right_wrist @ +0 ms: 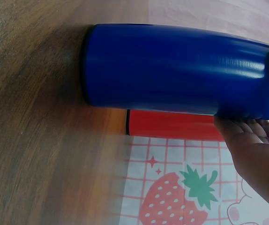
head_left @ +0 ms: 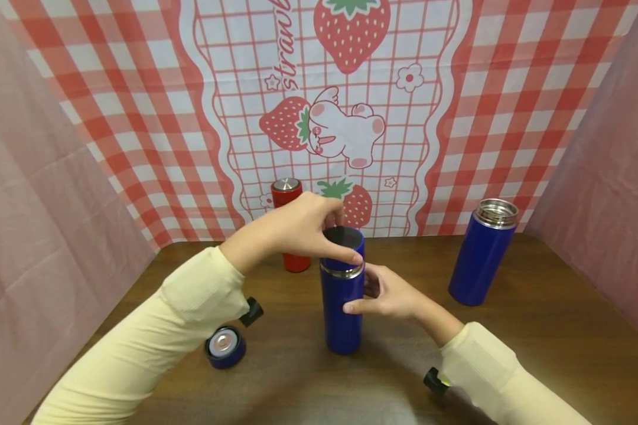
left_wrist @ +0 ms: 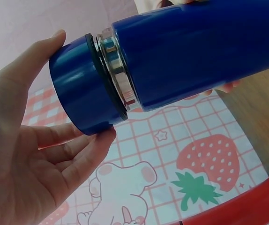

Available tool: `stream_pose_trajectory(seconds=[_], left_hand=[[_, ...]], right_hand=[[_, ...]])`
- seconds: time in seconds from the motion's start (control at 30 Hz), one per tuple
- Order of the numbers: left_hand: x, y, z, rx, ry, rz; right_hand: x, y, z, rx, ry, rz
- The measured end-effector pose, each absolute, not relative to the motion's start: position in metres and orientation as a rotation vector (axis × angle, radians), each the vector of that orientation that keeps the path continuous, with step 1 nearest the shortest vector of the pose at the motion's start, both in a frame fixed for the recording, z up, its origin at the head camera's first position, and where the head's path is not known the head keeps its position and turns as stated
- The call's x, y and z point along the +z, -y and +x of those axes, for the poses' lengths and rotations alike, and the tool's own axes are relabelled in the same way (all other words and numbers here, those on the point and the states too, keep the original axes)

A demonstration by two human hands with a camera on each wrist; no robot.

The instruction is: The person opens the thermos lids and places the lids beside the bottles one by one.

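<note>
A blue thermos bottle (head_left: 342, 324) stands upright on the wooden table in front of the person. My left hand (head_left: 309, 227) holds a blue lid (left_wrist: 85, 86) by its sides, thumb on one side and fingers on the other. That lid sits at the bottle's mouth; in the left wrist view a band of steel neck (left_wrist: 118, 70) shows between lid and body. Lower down, my right hand (head_left: 392, 293) grips the bottle's body, thumb in front and fingers behind. Its base touches the table in the right wrist view.
Behind the left hand stands a red thermos (head_left: 296, 263) with a steel-topped lid. A second blue bottle (head_left: 478, 260) stands uncapped at the right. Another blue lid (head_left: 225, 349) lies inside-up at the left. A strawberry-print cloth (head_left: 414, 141) hangs behind the table.
</note>
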State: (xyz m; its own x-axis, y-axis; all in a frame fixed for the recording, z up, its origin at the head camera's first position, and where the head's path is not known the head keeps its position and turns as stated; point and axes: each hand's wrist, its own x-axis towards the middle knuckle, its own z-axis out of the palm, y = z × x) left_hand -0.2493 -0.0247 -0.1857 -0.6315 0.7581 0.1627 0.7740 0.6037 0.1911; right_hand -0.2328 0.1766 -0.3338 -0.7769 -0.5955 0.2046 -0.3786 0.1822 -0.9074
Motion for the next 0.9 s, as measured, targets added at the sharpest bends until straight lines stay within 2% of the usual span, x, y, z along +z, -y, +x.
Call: stream_pose_trajectory(seconds=[0.7,0.9], left_hand=[[-0.196,0.016,-0.241,-0.335,2.813,-1.093],[-0.208,0.026,-0.249,-0.592,2.880,-1.123]], right_hand=[[-0.333,-0.179,-0.231,-1.635,-2.270,-0.963],[-0.333,-0.178,-0.231,-1.656,-2.247,-0.959]])
